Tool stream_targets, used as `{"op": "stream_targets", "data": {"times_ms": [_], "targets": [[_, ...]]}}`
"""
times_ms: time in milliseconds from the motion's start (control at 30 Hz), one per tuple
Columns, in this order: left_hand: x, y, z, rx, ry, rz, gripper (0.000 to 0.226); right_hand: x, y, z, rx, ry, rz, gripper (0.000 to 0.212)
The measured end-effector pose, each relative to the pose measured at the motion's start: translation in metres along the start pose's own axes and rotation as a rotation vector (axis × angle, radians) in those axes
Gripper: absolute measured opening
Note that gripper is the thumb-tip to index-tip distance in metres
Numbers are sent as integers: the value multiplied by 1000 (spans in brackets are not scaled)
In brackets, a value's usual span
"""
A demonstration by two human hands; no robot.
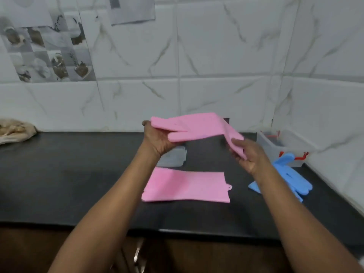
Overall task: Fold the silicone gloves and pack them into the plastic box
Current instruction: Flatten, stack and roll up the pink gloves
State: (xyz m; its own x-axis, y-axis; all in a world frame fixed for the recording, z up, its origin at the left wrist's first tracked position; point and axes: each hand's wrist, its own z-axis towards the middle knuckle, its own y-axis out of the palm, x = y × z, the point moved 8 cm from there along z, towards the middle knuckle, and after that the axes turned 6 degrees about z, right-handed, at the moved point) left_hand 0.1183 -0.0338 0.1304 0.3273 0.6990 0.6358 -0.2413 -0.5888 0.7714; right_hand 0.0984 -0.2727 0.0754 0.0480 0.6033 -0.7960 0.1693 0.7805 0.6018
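I hold a pink silicone glove (194, 126) in the air above the black counter. My left hand (157, 139) grips its finger end and my right hand (247, 152) grips its cuff end, which bends downward. A second pink glove (187, 187) lies flat on the counter below, cuff to the right. Blue gloves (291, 174) lie at the right, partly behind my right forearm. The clear plastic box (275, 146) with red clips stands in the back right corner. Its clear lid (174, 157) lies on the counter under my left hand, partly hidden.
The black counter (78, 174) runs to a white tiled wall behind and on the right. A beige cloth bundle (14, 131) lies at the far left by the wall. Below the counter's front edge is a wooden cabinet with a metal handle (137, 253).
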Motion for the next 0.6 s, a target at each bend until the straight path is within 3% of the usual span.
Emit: {"op": "stream_targets", "data": {"times_ms": [67,300,400,500,600], "targets": [[14,-28,-11,66,20,31,98,-1,3,1,-21,-28,-220,19],[26,-91,-39,181,-66,292,41,27,7,-4,-40,-10,-334,40],[27,-129,-47,342,-19,404,21,42,-6,-8,-12,1,-444,24],[11,-169,-63,501,-129,584,7,62,-28,-10,46,44,-609,16],[-1,-193,-78,605,-191,659,5,77,-46,-9,117,88,-800,37]]}}
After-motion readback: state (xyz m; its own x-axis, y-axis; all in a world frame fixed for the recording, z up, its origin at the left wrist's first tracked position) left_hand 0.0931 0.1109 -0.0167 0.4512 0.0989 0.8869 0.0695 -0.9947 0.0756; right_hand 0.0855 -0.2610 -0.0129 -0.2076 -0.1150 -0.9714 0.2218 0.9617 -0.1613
